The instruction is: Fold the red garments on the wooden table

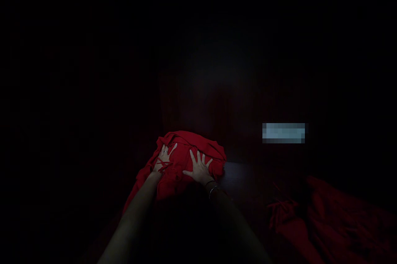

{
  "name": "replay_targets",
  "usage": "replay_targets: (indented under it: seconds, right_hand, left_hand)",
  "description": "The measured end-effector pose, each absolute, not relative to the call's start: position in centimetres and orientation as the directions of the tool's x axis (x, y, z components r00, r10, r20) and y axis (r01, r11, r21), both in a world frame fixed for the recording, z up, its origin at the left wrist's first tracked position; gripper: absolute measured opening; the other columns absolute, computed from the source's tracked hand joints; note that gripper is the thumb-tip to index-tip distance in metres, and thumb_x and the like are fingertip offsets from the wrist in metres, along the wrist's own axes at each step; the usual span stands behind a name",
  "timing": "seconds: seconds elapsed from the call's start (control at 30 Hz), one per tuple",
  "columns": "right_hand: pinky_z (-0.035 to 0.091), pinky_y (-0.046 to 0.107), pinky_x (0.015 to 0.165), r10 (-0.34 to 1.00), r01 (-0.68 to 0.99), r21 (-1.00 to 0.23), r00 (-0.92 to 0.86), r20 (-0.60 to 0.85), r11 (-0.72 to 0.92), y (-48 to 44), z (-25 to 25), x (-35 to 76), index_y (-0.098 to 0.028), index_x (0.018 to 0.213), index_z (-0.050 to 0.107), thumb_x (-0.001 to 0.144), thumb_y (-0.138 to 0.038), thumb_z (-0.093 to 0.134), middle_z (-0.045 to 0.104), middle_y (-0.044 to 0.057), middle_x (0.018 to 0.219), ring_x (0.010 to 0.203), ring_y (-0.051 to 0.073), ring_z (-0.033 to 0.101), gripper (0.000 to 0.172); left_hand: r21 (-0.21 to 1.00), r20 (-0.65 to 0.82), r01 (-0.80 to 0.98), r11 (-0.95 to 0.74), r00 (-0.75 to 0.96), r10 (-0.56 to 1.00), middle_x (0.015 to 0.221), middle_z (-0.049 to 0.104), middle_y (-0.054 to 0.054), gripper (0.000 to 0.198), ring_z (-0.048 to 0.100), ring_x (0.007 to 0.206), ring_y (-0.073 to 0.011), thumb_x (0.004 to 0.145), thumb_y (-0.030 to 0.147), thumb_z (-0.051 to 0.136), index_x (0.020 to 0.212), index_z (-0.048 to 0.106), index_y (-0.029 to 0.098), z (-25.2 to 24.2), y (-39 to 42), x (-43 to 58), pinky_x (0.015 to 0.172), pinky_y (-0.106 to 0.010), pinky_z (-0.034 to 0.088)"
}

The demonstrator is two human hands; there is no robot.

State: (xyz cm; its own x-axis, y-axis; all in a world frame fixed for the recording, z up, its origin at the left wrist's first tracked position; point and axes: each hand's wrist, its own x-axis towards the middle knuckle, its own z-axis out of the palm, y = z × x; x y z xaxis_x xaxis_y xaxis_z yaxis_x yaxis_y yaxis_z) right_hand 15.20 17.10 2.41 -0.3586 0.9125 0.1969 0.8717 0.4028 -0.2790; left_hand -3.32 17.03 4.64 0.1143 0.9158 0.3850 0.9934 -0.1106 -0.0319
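Dark room [223, 65], perhaps a bluish floor [237, 175].

one head-worn camera looks forward and down onto the fingers [199, 160].

Gap just right of red cloth [180, 155]; fringed cloth [330, 214] blocks lower right; elsewhere too dark.

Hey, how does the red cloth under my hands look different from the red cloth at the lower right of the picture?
The central cloth shows bright red in the light; the lower-right cloth is dim, partly lost in shadow. Your left hand and right hand lie spread on the central cloth, while neither touches the lower-right cloth. Both are red and rumpled, with thin red strips showing.
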Motion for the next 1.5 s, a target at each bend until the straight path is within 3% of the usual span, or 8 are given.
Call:
replay_targets:
  seconds: [0.17, 0.3, 0.43, 0.57, 0.73, 0.93, 1.27, 1.5]
  right_hand:
    - [0.009, 0.068, 0.088, 0.923, 0.899, -0.245, -0.309, 0.231, 0.362, 14.4, 2.3, 15.1, -0.025, 0.138, 0.004, 0.073, -0.062, 0.038, 0.005, 0.011, 0.144, 0.127, 0.04, 0.004, 0.082]
    - [0.015, 0.061, 0.093, 0.851, 0.901, -0.148, -0.318, 0.418, 0.409, 9.8, 3.2, 16.6, -0.016, 0.137, 0.018, 0.077, -0.052, 0.041, 0.019, 0.017, 0.14, 0.127, 0.036, 0.013, 0.073]
    - [0.008, 0.063, 0.092, 0.676, 0.853, 0.022, -0.428, 0.6, 0.521, 8.2, 5.4, 18.4, -0.02, 0.136, 0.024, 0.07, -0.061, 0.045, 0.016, 0.015, 0.141, 0.126, 0.04, 0.007, 0.08]
    - [0.005, 0.071, 0.083, 0.705, 0.849, 0.079, -0.483, 0.52, 0.523, 11.3, 6.5, 18.2, -0.026, 0.137, 0.018, 0.062, -0.068, 0.047, -0.001, 0.013, 0.144, 0.124, 0.045, -0.006, 0.09]
    - [0.003, 0.07, 0.086, 0.776, 0.866, 0.059, -0.473, 0.418, 0.496, 15.7, 4.1, 16.3, -0.03, 0.137, 0.01, 0.067, -0.057, 0.05, -0.006, 0.01, 0.144, 0.125, 0.043, -0.007, 0.085]
    - [0.003, 0.068, 0.088, 0.812, 0.904, -0.007, -0.381, 0.443, 0.428, 19.1, 2.2, 15.1, -0.029, 0.138, 0.005, 0.068, -0.053, 0.05, -0.013, 0.009, 0.143, 0.126, 0.041, -0.009, 0.087]
    - [0.008, 0.065, 0.091, 0.772, 0.824, -0.027, -0.519, 0.366, 0.566, 14.9, 4.4, 18.4, -0.032, 0.137, 0.007, 0.073, -0.048, 0.049, -0.007, 0.003, 0.144, 0.128, 0.036, -0.005, 0.079]
    - [0.011, 0.066, 0.091, 0.789, 0.815, 0.042, -0.571, 0.225, 0.578, 6.0, 7.2, 30.8, -0.028, 0.131, 0.031, 0.077, -0.033, 0.046, 0.007, 0.003, 0.144, 0.128, 0.034, 0.001, 0.056]
  left_hand:
    - [0.009, 0.345, 0.999, -0.036, 0.031, 0.938, 0.137, 0.028, -0.013, 0.049, 0.019, 0.126, -0.0327, 0.084, 0.019, 0.033, 0.133, 0.031, 0.016, 5.9, 15.1, -2.2, 0.097, -0.046, 0.029]
    - [-0.014, 0.238, 0.996, -0.088, 0.089, 0.967, 0.143, 0.013, -0.013, 0.062, 0.015, 0.127, -0.0361, 0.077, 0.021, 0.047, 0.134, 0.026, 0.023, 8.2, 9.7, -2.6, 0.095, -0.049, 0.029]
    - [-0.03, 0.229, 1.0, 0.003, 0.004, 0.973, 0.145, -0.002, -0.007, 0.073, 0.002, 0.128, -0.0377, 0.074, 0.044, 0.049, 0.136, 0.012, 0.032, 8.4, 2.7, -3.2, 0.091, -0.061, 0.024]
    - [0.018, 0.237, 0.997, 0.081, -0.083, 0.968, 0.144, -0.008, -0.011, 0.097, -0.009, 0.126, -0.0406, 0.06, 0.06, 0.056, 0.137, 0.008, 0.025, 4.5, 0.8, -2.3, 0.088, -0.067, 0.019]
    - [0.175, 0.281, 0.98, 0.1, -0.147, 0.948, 0.143, -0.009, -0.016, 0.098, -0.007, 0.126, -0.0432, 0.062, 0.06, 0.055, 0.137, 0.006, 0.02, 1.6, 6.7, -1.7, 0.085, -0.066, 0.025]
    - [0.275, 0.29, 0.961, -0.007, -0.077, 0.954, 0.142, 0.001, -0.02, 0.1, -0.005, 0.127, -0.0415, 0.06, 0.053, 0.061, 0.137, 0.007, 0.02, 1.9, 13.2, -2.6, 0.09, -0.062, 0.022]
    - [0.199, 0.29, 0.975, 0.103, -0.158, 0.944, 0.143, 0.008, -0.014, 0.07, 0.002, 0.129, -0.0353, 0.076, 0.038, 0.046, 0.137, 0.013, 0.025, 2.3, 12.9, -1.8, 0.096, -0.057, 0.021]
    - [0.115, 0.266, 0.972, 0.207, -0.231, 0.936, 0.145, -0.004, -0.008, 0.073, 0.006, 0.129, -0.0345, 0.073, 0.037, 0.051, 0.136, 0.013, 0.029, 3.2, 7.1, 0.5, 0.092, -0.06, 0.025]
